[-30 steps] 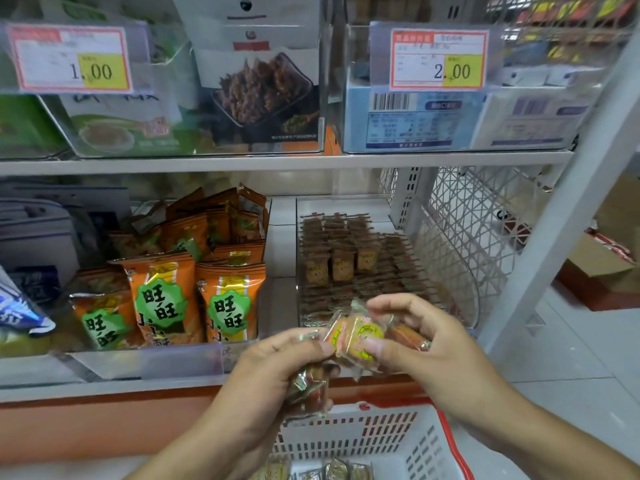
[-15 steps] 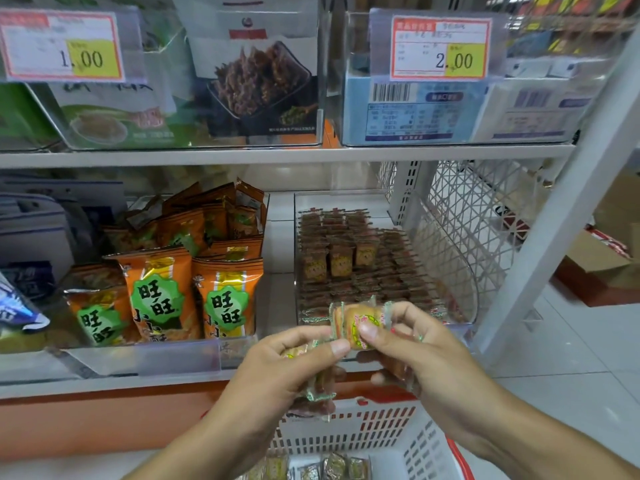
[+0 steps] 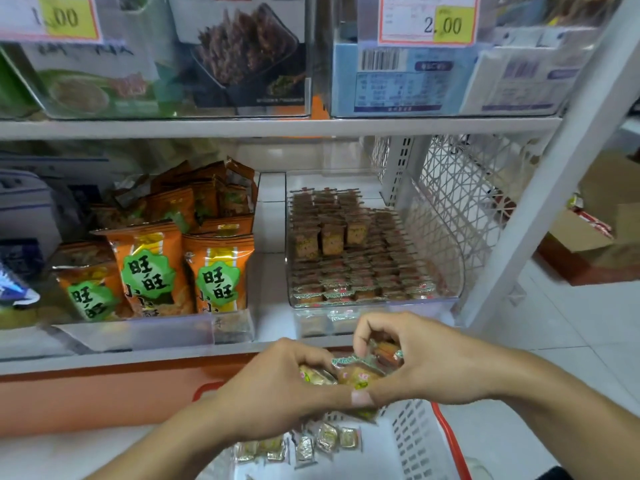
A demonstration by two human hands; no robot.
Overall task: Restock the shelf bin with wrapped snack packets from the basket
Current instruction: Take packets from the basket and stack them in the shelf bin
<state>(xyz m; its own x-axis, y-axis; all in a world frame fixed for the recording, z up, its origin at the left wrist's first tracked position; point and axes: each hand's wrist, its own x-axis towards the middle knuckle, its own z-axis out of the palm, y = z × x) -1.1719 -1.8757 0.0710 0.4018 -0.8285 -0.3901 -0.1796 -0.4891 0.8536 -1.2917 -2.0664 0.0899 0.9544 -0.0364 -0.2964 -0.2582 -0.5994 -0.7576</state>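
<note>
Our left hand [image 3: 277,386] curls around wrapped snack packets [image 3: 356,374], thumb tip meeting the right thumb | our right hand [image 3: 415,358] pinches the same cluster, fingers bent over it | clear shelf bin [image 3: 374,303] just beyond the fingertips, stocked in rows | white basket [image 3: 415,441] below the fingers, loose packets inside

The clear shelf bin [image 3: 374,303] is open on top, with free room between its stacked packets [image 3: 349,268] and the upper shelf [image 3: 277,128]. Its low front wall stands between bin and hands. Orange snack bags [image 3: 152,268] flank the left, white wire mesh [image 3: 457,202] the right
</note>
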